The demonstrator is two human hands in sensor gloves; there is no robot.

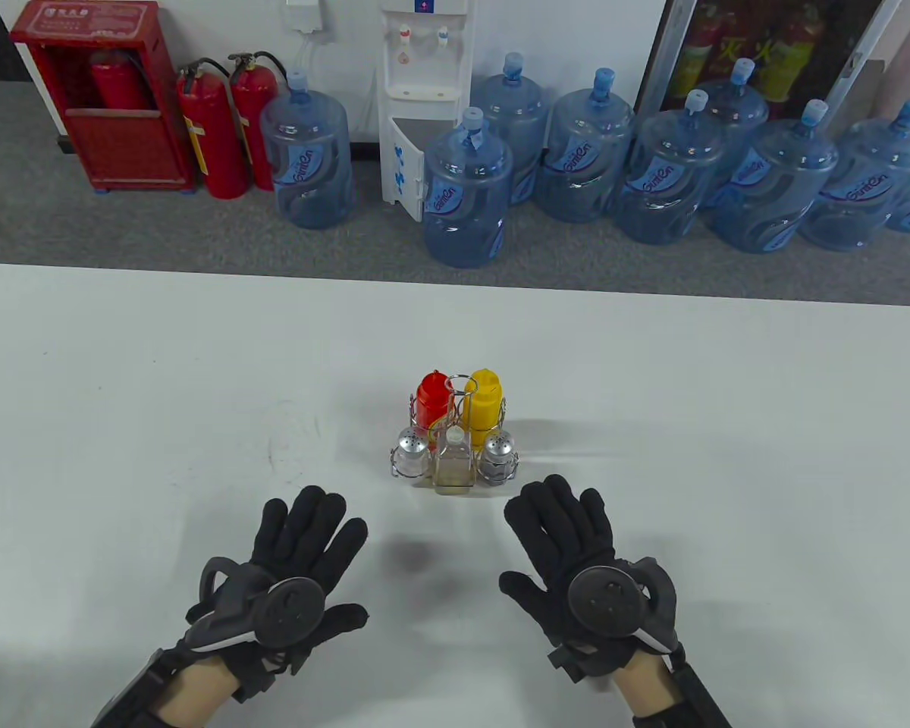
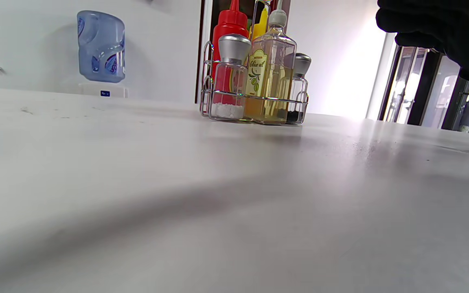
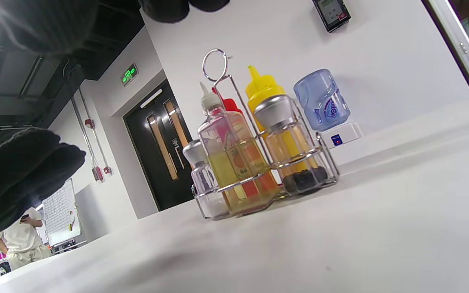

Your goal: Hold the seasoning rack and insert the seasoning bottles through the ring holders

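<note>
In the table view we see the rack [image 1: 455, 444] standing upright near the middle of the white table [image 1: 121, 394]. Five bottles sit in its rings: the red bottle [image 1: 434, 398] at the rack's far left, the yellow bottle [image 1: 483, 398] at its far right, the oil bottle [image 1: 455, 459] at its near middle, one shaker [image 1: 411, 449] at its near left and the other shaker [image 1: 498, 453] at its near right. Our left hand [image 1: 296, 565] lies on the near side of the rack and to its left, clear of it, fingers spread and grip wide, holding nothing. Our right hand [image 1: 576, 557] lies on the near side of the rack and to its right, also clear of it, fingers stretched out, grip wide and bare. Beyond the table's far edge, water jugs [image 1: 466, 197] and fire extinguishers [image 1: 212, 136] stand on the floor.

In the left wrist view the rack [image 2: 255, 97] stands well off across the table [image 2: 177, 203], with the oil bottle [image 2: 269, 69] in front, a salt-filled shaker [image 2: 230, 77] to its left, the other shaker [image 2: 298, 87] to its right and the red bottle [image 2: 228, 24] behind. Gloved fingers [image 2: 442, 28] hang in at the top right, apart from the rack.

In the right wrist view the rack [image 3: 259, 179] stands tilted by the camera, its ring handle [image 3: 214, 65] on top, the yellow bottle [image 3: 261, 89] behind a shaker [image 3: 283, 134] holding dark grains. Gloved fingers [image 3: 23, 175] show at the left edge, well apart from the rack.
</note>
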